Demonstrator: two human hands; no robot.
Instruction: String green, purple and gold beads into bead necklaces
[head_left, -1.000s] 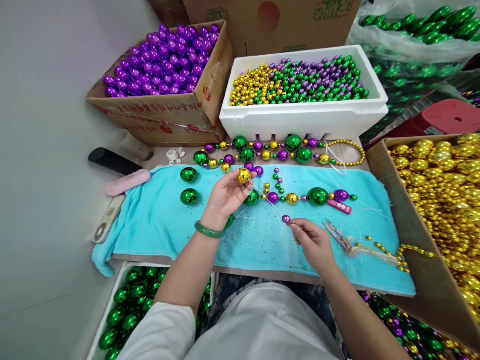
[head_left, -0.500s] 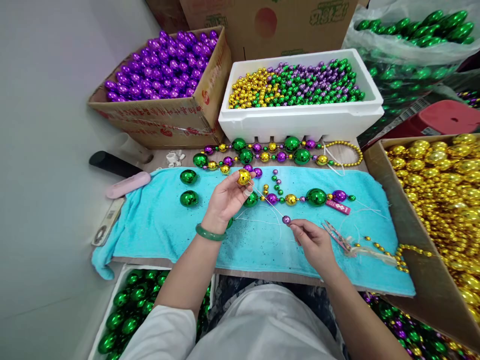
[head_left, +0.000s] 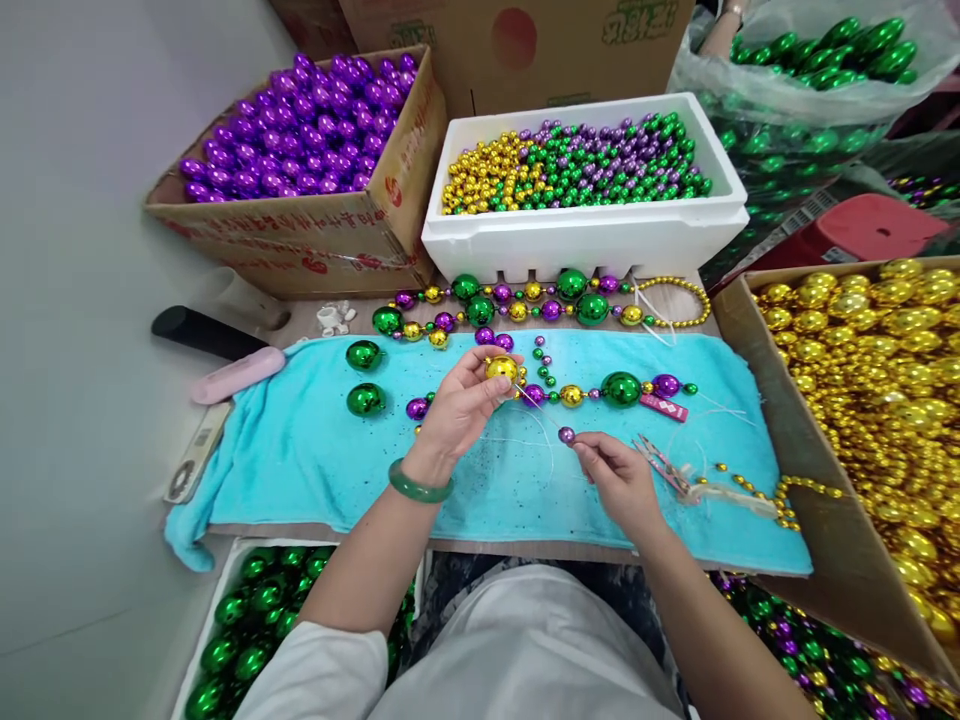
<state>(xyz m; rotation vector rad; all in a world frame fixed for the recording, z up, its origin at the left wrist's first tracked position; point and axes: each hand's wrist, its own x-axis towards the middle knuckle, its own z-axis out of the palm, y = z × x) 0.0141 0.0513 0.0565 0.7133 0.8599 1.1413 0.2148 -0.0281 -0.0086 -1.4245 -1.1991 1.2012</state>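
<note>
My left hand [head_left: 466, 400], a green bangle at its wrist, pinches a large gold bead [head_left: 501, 371]. From that bead a thin straight string [head_left: 536, 405] runs down to a small purple bead [head_left: 566, 435], gripped between the fingertips of my right hand [head_left: 619, 478]. Beneath my hands lies a turquoise towel [head_left: 300, 460]. A strand of mixed beads [head_left: 621, 389] stretches across it, partly hidden behind my left hand. Two loose green beads [head_left: 365, 400] sit to the left. Pliers [head_left: 664, 468] rest just right of my right hand.
Behind the towel lies a finished-looking bead strand [head_left: 573, 284]. A carton of purple beads [head_left: 292, 235] and a white foam box [head_left: 585, 235] stand at the back. A carton of gold beads [head_left: 817, 480] is at right. Another person's hand [head_left: 721, 35] reaches beside a bag of green beads [head_left: 847, 60].
My left hand, still holding the gold bead, has come slightly lower and nearer my right hand. The view has shifted a little. Another person's hand has appeared at the upper right.
</note>
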